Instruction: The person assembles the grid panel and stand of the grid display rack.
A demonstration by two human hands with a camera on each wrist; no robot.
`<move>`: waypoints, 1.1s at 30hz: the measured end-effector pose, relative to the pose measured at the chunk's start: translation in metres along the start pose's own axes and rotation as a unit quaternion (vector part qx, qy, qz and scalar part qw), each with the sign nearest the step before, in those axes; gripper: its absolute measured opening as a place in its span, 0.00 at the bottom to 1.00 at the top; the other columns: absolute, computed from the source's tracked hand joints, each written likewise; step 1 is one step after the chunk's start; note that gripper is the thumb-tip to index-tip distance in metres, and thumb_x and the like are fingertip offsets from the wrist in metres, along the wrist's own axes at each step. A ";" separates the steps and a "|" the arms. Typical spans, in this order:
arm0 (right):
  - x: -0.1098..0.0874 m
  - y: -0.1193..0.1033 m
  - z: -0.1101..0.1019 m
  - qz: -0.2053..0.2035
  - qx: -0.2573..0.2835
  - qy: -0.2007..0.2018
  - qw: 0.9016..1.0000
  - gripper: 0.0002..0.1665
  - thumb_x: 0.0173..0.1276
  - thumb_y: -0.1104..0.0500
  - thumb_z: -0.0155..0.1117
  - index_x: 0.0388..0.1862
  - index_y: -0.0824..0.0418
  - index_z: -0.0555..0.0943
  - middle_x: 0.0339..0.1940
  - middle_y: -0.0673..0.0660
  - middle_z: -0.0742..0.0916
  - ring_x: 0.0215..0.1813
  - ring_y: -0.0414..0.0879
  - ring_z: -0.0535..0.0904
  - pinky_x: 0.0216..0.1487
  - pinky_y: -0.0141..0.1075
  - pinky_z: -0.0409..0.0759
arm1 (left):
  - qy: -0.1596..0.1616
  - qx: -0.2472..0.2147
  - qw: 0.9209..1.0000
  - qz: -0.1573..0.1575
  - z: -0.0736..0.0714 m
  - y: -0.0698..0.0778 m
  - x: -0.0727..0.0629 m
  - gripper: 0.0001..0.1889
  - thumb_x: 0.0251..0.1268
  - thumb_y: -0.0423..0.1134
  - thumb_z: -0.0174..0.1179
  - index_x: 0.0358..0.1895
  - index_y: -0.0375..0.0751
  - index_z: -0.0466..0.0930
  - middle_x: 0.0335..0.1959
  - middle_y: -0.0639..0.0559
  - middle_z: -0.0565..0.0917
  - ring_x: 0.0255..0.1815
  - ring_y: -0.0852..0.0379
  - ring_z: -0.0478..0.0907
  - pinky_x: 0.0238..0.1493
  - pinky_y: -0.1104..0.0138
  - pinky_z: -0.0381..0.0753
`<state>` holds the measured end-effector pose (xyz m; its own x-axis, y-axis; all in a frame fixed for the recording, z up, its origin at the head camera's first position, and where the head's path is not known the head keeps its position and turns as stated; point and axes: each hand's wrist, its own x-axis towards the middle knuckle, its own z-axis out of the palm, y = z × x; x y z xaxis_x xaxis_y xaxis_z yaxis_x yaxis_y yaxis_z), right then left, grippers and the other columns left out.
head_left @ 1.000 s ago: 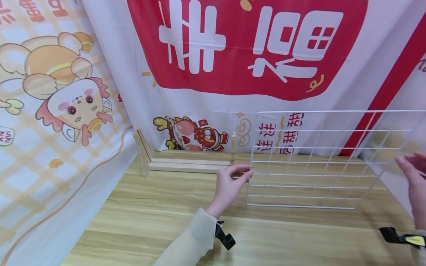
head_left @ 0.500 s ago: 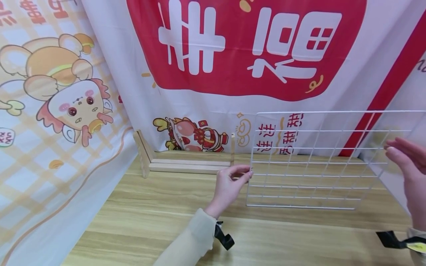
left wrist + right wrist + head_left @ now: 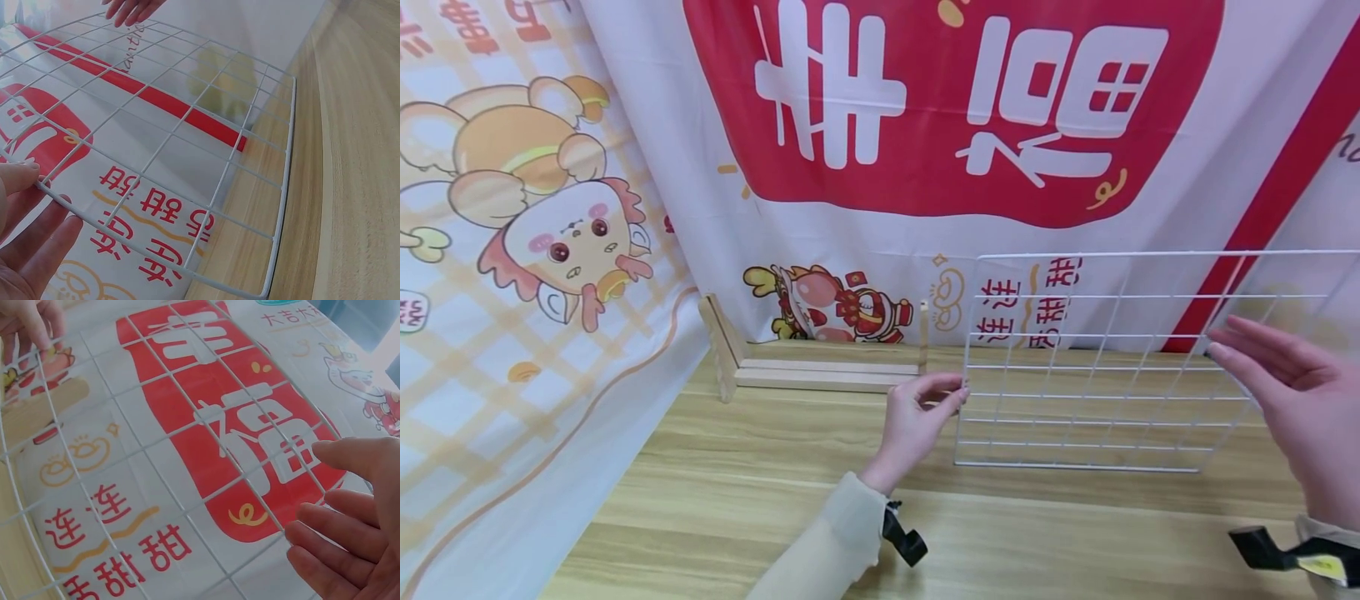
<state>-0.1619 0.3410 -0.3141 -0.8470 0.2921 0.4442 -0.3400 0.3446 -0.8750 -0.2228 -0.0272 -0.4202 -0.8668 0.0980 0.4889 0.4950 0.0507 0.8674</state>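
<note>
A white wire grid panel [image 3: 1075,467] stands upright with its lower edge at the wooden tabletop. My left hand [image 3: 917,417] pinches its left side wire between thumb and fingers; the left wrist view shows that thumb and fingertips of the left hand [image 3: 31,231] at the same wire. Toward the panel's right side, my right hand [image 3: 1300,400] is raised with fingers extended, overlapping the mesh in the head view. In the right wrist view, the right hand [image 3: 356,537] has its fingers spread slightly beside the grid, gripping nothing.
Left of the panel sits a pale wooden stand [image 3: 827,382], made of a low double rail between a left upright [image 3: 721,346] and a thin right post [image 3: 924,333]. Printed cloth [image 3: 955,192] hangs behind the tabletop [image 3: 715,500], and more printed cloth [image 3: 550,358] covers the left side.
My right hand has moved left from the frame's right edge until it overlaps the grid's right part. My left hand keeps its pinch, and the panel stays put.
</note>
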 end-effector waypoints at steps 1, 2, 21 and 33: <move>-0.001 0.000 0.001 0.007 -0.038 -0.005 0.999 0.29 0.72 0.63 0.67 0.71 0.57 0.76 0.53 0.35 0.86 0.49 0.24 0.81 0.48 0.14 0.73 | 0.001 0.000 1.000 0.001 0.000 0.000 0.000 0.09 0.65 0.36 0.71 0.47 0.43 0.89 0.40 0.54 0.89 0.36 0.56 0.86 0.38 0.63 0.89; -0.002 0.000 0.002 0.013 -0.076 -0.009 0.997 0.30 0.73 0.60 0.68 0.72 0.55 0.76 0.53 0.34 0.86 0.48 0.22 0.80 0.47 0.14 0.73 | 0.001 0.000 1.000 0.003 0.000 0.000 0.000 0.09 0.65 0.36 0.71 0.47 0.43 0.89 0.40 0.54 0.89 0.36 0.56 0.86 0.38 0.63 0.89; 0.003 0.002 0.034 0.043 -0.084 -0.090 0.991 0.31 0.73 0.49 0.67 0.72 0.56 0.76 0.49 0.36 0.88 0.46 0.29 0.85 0.47 0.15 0.75 | 0.003 -0.004 1.000 0.006 0.000 0.002 -0.001 0.09 0.65 0.37 0.71 0.47 0.42 0.89 0.41 0.55 0.89 0.37 0.56 0.86 0.39 0.63 0.89; 0.011 0.009 0.039 0.038 -0.070 -0.097 0.992 0.29 0.72 0.50 0.69 0.67 0.62 0.78 0.45 0.36 0.88 0.41 0.32 0.87 0.46 0.17 0.78 | 0.006 -0.007 1.000 0.005 0.001 0.001 -0.002 0.10 0.65 0.36 0.71 0.47 0.42 0.88 0.41 0.53 0.89 0.37 0.56 0.86 0.39 0.64 0.89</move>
<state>-0.1906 0.3121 -0.3242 -0.9353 0.1501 0.3205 -0.2230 0.4533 -0.8630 -0.2207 -0.0265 -0.4202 -0.8626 0.0863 0.4984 0.5026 0.0354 0.8638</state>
